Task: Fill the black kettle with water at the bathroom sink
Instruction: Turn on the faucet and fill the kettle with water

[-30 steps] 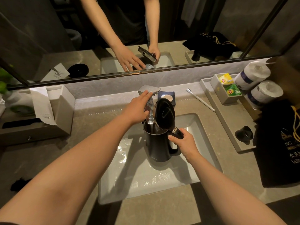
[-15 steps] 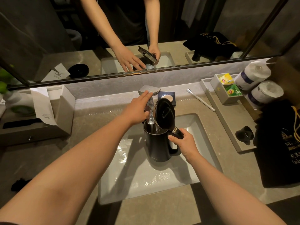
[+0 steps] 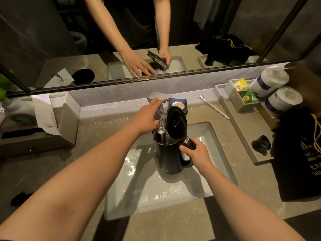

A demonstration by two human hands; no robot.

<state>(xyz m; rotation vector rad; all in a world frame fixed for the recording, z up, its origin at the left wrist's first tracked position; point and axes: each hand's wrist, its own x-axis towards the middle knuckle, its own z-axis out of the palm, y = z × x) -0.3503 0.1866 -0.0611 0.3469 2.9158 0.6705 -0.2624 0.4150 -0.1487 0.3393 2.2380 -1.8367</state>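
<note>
The black kettle (image 3: pixel 169 158) is upright over the white sink (image 3: pixel 218 153), its lid (image 3: pixel 175 124) flipped up. My right hand (image 3: pixel 195 153) grips the kettle's handle. A stream of water (image 3: pixel 161 126) runs from the chrome faucet (image 3: pixel 159 98) into the kettle's mouth. My left hand (image 3: pixel 147 117) rests on the faucet, fingers stretched along its lever. The basin floor is wet.
A soap dish (image 3: pixel 178 105) sits behind the kettle, a toothbrush (image 3: pixel 214 106) to its right. At right are a tray (image 3: pixel 243 129) with a tea-bag box (image 3: pixel 243 94), two paper rolls (image 3: pixel 271 80) and a black bag (image 3: pixel 298 153). A tissue box (image 3: pixel 38 126) stands at left.
Almost nothing has moved. Both hands and the kettle hold their places while water keeps running into the kettle.
</note>
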